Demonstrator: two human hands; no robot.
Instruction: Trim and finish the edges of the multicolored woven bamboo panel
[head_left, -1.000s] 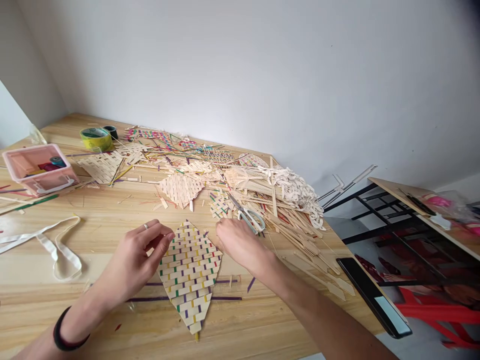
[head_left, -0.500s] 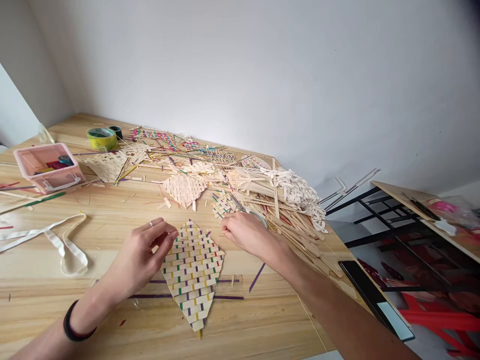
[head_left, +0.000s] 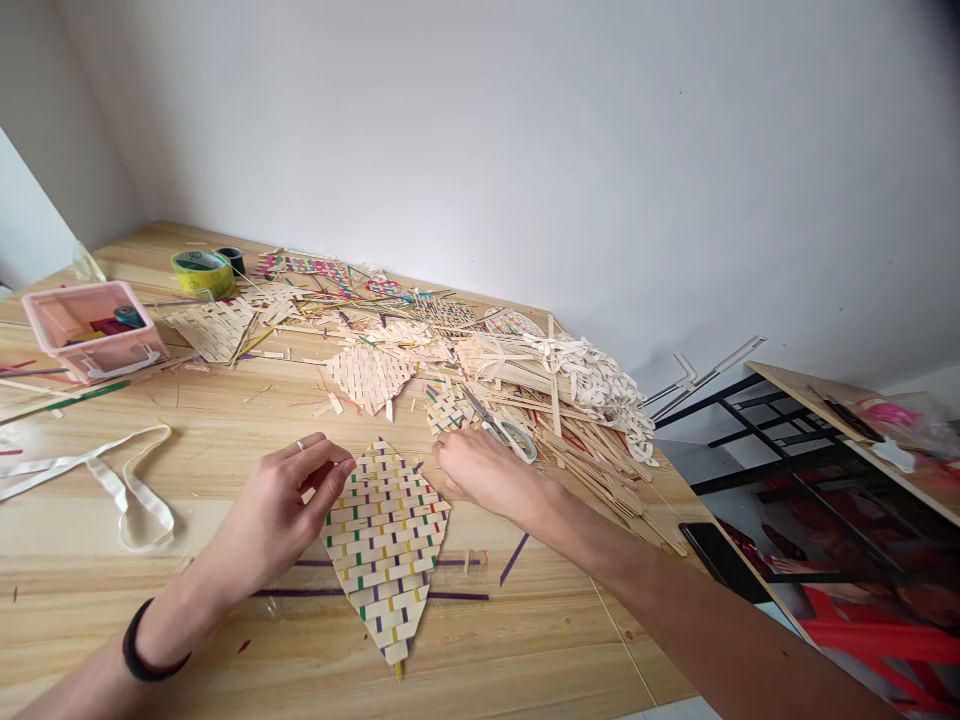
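A leaf-shaped woven mat (head_left: 386,540) of pale strips with purple, green and yellow bits lies flat on the wooden table (head_left: 525,650). My left hand (head_left: 281,505), a ring on one finger, pinches the mat's upper left edge with curled fingers. My right hand (head_left: 484,472) rests palm down at the mat's upper right edge, fingers bent; whether it holds anything is hidden. Scissors (head_left: 504,428) with pale handles lie just beyond my right hand.
A heap of bamboo strips and woven pieces (head_left: 450,350) covers the far table. A pink box (head_left: 90,330), tape rolls (head_left: 201,272) and a white strap (head_left: 112,480) sit left. A phone (head_left: 724,560) lies at the right edge, a black rack (head_left: 787,450) beyond.
My right hand reached toward the scissors, then drew back a little to the mat's upper right edge. My left hand stayed pinched on the mat. The view shifted slightly.
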